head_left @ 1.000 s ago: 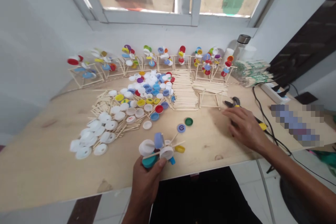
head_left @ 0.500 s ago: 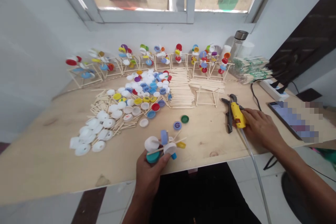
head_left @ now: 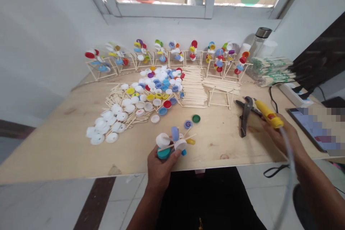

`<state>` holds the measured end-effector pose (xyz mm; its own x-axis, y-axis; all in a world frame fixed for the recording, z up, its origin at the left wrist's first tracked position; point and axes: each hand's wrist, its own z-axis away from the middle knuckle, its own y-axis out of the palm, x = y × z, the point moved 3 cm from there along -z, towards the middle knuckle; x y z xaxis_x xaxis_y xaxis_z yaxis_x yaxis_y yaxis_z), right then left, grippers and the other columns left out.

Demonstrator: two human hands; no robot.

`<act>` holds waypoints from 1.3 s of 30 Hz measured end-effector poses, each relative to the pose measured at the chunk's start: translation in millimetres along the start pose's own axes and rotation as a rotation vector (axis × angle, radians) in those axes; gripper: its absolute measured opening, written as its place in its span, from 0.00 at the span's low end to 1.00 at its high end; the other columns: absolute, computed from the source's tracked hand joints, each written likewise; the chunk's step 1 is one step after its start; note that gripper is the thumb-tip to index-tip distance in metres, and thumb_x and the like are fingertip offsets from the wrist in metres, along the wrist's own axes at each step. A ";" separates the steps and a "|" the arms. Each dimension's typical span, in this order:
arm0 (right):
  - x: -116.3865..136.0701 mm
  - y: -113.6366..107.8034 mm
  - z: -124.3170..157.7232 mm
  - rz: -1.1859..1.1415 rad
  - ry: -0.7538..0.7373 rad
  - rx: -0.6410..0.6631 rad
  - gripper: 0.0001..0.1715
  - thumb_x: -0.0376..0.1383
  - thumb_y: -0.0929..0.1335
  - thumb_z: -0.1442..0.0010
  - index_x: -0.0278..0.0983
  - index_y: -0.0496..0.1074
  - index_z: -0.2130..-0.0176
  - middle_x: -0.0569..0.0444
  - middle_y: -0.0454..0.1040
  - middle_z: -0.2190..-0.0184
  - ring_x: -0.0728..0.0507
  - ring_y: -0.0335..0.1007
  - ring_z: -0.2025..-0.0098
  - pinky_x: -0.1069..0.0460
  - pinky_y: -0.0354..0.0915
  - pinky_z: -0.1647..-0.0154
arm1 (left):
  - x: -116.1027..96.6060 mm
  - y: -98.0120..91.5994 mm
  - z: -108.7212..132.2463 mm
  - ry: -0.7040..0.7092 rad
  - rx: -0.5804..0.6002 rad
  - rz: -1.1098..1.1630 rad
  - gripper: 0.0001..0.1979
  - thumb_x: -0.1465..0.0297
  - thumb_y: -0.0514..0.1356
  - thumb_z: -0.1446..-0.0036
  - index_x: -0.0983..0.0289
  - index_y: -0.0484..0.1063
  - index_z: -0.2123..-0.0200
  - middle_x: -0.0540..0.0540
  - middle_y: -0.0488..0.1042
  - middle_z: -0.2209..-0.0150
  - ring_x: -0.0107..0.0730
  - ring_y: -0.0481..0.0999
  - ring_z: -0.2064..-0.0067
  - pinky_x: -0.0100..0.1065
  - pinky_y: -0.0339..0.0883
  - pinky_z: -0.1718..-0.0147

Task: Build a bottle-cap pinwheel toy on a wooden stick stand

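The left hand (head_left: pixel 159 167) grips a little wheel (head_left: pixel 174 143) made of bottle caps and sticks, down at six o'clock by the table (head_left: pixel 54 151) edge, held up so its caps stay free. The right hand (head_left: pixel 283 138) is wrapped around one yellow glue gun (head_left: pixel 268 114) at three o'clock, nose pointing away. One pair of pliers (head_left: pixel 245 113) lies just beside it. Two loose caps (head_left: pixel 192 121) sit near the wheel. About nine finished wheels (head_left: pixel 167 55) stand in a row at twelve o'clock.
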<state>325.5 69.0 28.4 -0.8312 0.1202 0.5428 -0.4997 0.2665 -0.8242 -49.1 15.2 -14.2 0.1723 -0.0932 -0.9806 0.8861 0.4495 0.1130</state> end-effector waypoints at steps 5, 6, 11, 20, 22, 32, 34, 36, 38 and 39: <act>30.6 11.3 12.9 -0.540 0.125 0.113 0.21 0.52 0.68 0.45 0.39 0.72 0.60 0.49 0.76 0.62 0.42 0.73 0.65 0.50 0.67 0.71 | -0.5 3.4 2.9 0.010 -0.033 -0.046 0.15 0.65 0.72 0.67 0.65 0.76 0.73 0.56 0.81 0.69 0.41 0.79 0.65 0.37 0.74 0.62; 38.5 16.3 17.0 -0.566 0.133 0.156 0.21 0.51 0.68 0.45 0.39 0.73 0.60 0.48 0.76 0.61 0.42 0.73 0.64 0.50 0.68 0.70 | -1.6 4.2 3.4 0.015 -0.034 -0.063 0.15 0.66 0.72 0.67 0.65 0.77 0.72 0.56 0.81 0.69 0.41 0.79 0.65 0.37 0.74 0.62; 81.3 38.1 43.9 -0.575 0.176 0.349 0.25 0.54 0.70 0.47 0.36 0.77 0.62 0.47 0.78 0.63 0.40 0.75 0.61 0.51 0.71 0.67 | -5.4 5.9 4.9 0.043 -0.024 -0.094 0.17 0.65 0.71 0.65 0.65 0.78 0.68 0.56 0.81 0.68 0.39 0.79 0.66 0.35 0.74 0.63; 118.8 43.1 82.3 -0.534 -0.069 0.506 0.21 0.52 0.65 0.40 0.39 0.75 0.64 0.50 0.77 0.65 0.42 0.74 0.62 0.49 0.72 0.62 | -4.0 3.1 5.7 0.064 -0.069 -0.113 0.18 0.65 0.71 0.66 0.64 0.78 0.68 0.54 0.80 0.71 0.36 0.77 0.70 0.32 0.72 0.68; 119.1 46.4 87.1 -0.494 -0.110 0.515 0.17 0.49 0.64 0.39 0.40 0.74 0.63 0.51 0.76 0.66 0.42 0.73 0.63 0.50 0.71 0.65 | -4.9 3.4 6.3 0.077 -0.070 -0.127 0.20 0.66 0.71 0.66 0.64 0.78 0.66 0.52 0.79 0.73 0.35 0.76 0.71 0.32 0.71 0.69; 135.4 52.0 90.3 -0.390 -0.229 0.493 0.12 0.43 0.64 0.37 0.39 0.62 0.69 0.59 0.62 0.75 0.49 0.61 0.74 0.54 0.60 0.74 | -12.9 7.7 9.6 0.154 -0.071 -0.103 0.15 0.68 0.70 0.62 0.62 0.77 0.67 0.54 0.80 0.64 0.37 0.77 0.62 0.33 0.70 0.59; 137.3 51.1 89.7 -0.363 -0.241 0.478 0.12 0.43 0.64 0.37 0.39 0.62 0.70 0.59 0.63 0.75 0.49 0.61 0.75 0.54 0.59 0.75 | -12.4 7.6 10.2 0.162 -0.092 -0.099 0.14 0.67 0.70 0.62 0.61 0.76 0.67 0.53 0.79 0.64 0.38 0.77 0.61 0.33 0.70 0.57; 138.0 50.9 89.4 -0.345 -0.252 0.469 0.13 0.43 0.64 0.38 0.39 0.61 0.71 0.59 0.63 0.75 0.49 0.60 0.75 0.55 0.58 0.77 | -11.5 7.8 10.2 0.166 -0.080 -0.110 0.14 0.67 0.70 0.62 0.61 0.76 0.67 0.53 0.79 0.63 0.38 0.77 0.60 0.34 0.70 0.56; 138.1 50.9 89.0 -0.334 -0.263 0.457 0.13 0.43 0.64 0.38 0.39 0.61 0.71 0.59 0.64 0.75 0.50 0.60 0.76 0.55 0.58 0.77 | -11.0 7.8 10.1 0.177 -0.061 -0.128 0.14 0.68 0.70 0.61 0.61 0.76 0.67 0.53 0.79 0.63 0.39 0.77 0.60 0.34 0.70 0.56; 138.1 51.0 88.8 -0.330 -0.267 0.450 0.13 0.43 0.64 0.38 0.39 0.61 0.71 0.59 0.64 0.75 0.50 0.60 0.76 0.55 0.58 0.77 | -11.0 7.7 10.2 0.186 -0.059 -0.136 0.14 0.68 0.69 0.61 0.61 0.76 0.66 0.53 0.79 0.63 0.38 0.77 0.59 0.34 0.70 0.56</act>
<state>163.6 14.3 47.0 -0.6186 -0.1593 0.7694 -0.7461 -0.1877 -0.6388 -39.9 10.6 -0.9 -0.0343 0.0066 -0.9994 0.8681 0.4957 -0.0265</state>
